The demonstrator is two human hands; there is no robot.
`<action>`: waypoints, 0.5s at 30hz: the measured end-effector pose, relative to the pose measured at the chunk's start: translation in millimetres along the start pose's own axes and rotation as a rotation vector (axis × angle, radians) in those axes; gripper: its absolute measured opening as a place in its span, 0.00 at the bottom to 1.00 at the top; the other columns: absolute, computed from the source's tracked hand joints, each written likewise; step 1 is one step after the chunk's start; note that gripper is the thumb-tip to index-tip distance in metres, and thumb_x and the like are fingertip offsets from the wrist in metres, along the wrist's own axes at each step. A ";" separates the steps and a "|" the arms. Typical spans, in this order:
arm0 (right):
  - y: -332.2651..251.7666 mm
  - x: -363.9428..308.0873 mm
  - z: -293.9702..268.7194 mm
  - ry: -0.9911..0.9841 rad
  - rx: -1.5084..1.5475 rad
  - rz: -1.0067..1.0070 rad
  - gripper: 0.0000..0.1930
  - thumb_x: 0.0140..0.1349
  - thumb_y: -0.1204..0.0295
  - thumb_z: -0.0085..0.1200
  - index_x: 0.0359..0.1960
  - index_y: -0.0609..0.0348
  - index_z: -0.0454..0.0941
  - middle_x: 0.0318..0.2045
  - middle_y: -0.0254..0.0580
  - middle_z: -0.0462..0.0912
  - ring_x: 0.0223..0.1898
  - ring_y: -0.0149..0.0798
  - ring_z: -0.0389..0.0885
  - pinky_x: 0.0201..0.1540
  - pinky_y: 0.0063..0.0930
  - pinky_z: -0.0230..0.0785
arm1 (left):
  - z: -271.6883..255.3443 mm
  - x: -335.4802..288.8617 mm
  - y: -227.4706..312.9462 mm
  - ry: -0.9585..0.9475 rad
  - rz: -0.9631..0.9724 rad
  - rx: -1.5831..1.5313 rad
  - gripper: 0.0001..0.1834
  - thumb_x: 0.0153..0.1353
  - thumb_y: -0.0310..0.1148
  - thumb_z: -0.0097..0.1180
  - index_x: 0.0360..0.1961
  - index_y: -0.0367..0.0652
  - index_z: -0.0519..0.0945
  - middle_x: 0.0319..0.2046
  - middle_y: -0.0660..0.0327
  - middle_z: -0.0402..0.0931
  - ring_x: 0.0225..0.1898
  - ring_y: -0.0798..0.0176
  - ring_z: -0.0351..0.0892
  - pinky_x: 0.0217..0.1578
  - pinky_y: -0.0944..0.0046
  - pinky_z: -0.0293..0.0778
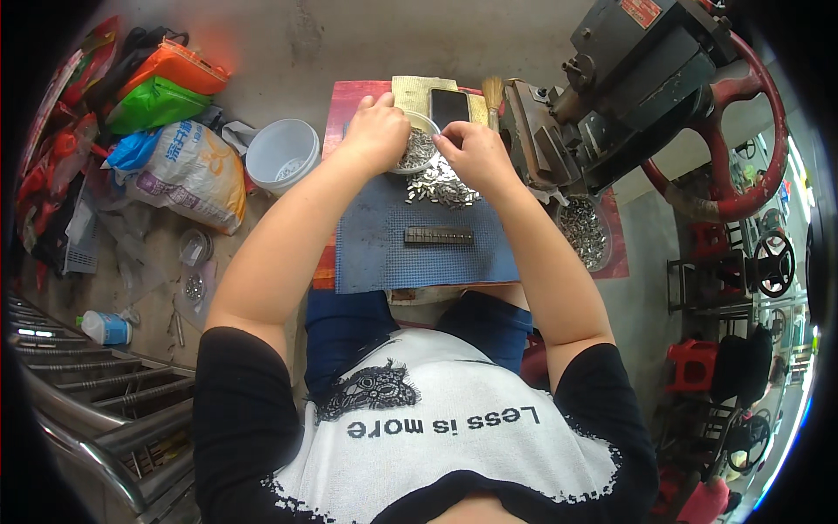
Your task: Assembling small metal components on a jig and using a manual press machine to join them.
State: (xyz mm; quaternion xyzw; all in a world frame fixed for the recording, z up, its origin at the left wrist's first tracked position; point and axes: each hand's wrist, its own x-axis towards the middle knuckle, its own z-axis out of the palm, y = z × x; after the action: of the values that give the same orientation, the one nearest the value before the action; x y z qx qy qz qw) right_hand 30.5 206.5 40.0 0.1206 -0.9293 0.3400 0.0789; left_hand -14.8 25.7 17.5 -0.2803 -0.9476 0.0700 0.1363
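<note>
A round pale plastic bowl (422, 121) holding small silvery metal pieces (415, 153) stands at the far part of the blue mat. My left hand (381, 135) is closed at the bowl's left side, its fingers bent by the rim. At the right rim, the thumb and fingertips of my right hand (476, 153) come together; whatever they pinch is too small or hidden. Just this side of the bowl lies a loose heap of similar metal pieces (443, 190). Nearer me, a dark slotted metal bar (439, 237) lies crosswise on the blue textured mat (384, 262).
Beyond the bowl are a phone (449, 106) and a brush (493, 94). A heavy press with a red handwheel (733, 131) stands at right, above a container of metal parts (583, 231). To the left are a white bucket (284, 153), filled sacks (183, 166) and a metal rack (96, 393).
</note>
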 end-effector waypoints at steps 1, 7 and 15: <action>1.4 0.1 2.3 0.004 0.012 -0.012 0.13 0.62 0.64 0.57 0.33 0.64 0.84 0.31 0.54 0.85 0.36 0.54 0.84 0.43 0.43 0.75 | -0.1 -2.9 -3.1 -0.003 -0.042 -0.180 0.10 0.50 0.38 0.67 0.35 0.53 0.90 0.37 0.64 0.85 0.52 0.59 0.73 0.53 0.54 0.65; 8.3 10.7 15.1 -0.029 -0.052 -0.131 0.14 0.65 0.63 0.55 0.36 0.64 0.82 0.35 0.56 0.84 0.40 0.56 0.82 0.44 0.45 0.73 | 3.0 -16.2 -10.1 0.145 -0.090 -0.666 0.11 0.52 0.38 0.67 0.37 0.50 0.90 0.41 0.69 0.85 0.52 0.57 0.72 0.54 0.53 0.63; 7.6 26.4 27.3 -0.118 0.195 -0.089 0.12 0.70 0.66 0.54 0.39 0.65 0.79 0.30 0.41 0.82 0.31 0.31 0.75 0.36 0.30 0.70 | -4.8 -20.3 -14.6 0.220 -0.061 -0.720 0.11 0.54 0.39 0.66 0.38 0.51 0.90 0.49 0.69 0.84 0.59 0.55 0.69 0.61 0.50 0.60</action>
State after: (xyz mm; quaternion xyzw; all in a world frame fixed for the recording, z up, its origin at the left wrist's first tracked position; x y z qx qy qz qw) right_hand 1.3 189.9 20.7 0.1884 -0.8887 0.4171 0.0271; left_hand -4.4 2.6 20.7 -0.2878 -0.8992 -0.3019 0.1320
